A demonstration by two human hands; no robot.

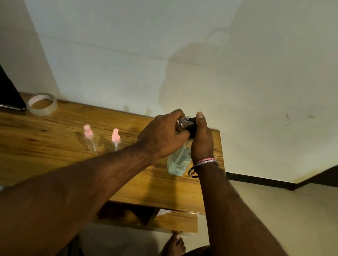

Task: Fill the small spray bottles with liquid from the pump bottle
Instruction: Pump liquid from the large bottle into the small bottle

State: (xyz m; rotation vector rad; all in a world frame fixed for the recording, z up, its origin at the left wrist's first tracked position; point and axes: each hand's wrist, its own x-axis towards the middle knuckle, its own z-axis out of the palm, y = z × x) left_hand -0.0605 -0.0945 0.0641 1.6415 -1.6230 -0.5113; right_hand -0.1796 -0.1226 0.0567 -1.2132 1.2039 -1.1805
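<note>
Up by the wall, the left hand (162, 134) holds a small clear bottle (181, 123) tight. Its mouth meets the black pump (192, 128), held by the right hand (202, 143). Below, the pump bottle (179, 159) stands near the desk's (47, 152) right edge, and two pink-topped spray bottles (89, 140) stand in open room to the left.

On the table (25, 153), the tape roll (42, 104) lies at ten o'clock from two spray bottles (90, 139), the pump bottle (178, 158) at their three o'clock.

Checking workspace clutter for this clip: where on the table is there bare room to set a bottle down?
The near half of the wooden table is bare, below the capped spray bottle and loose pink sprayer. A strip between the tape roll and those is free. It is crowded at the right corner, around the pump bottle and both hands.
</note>
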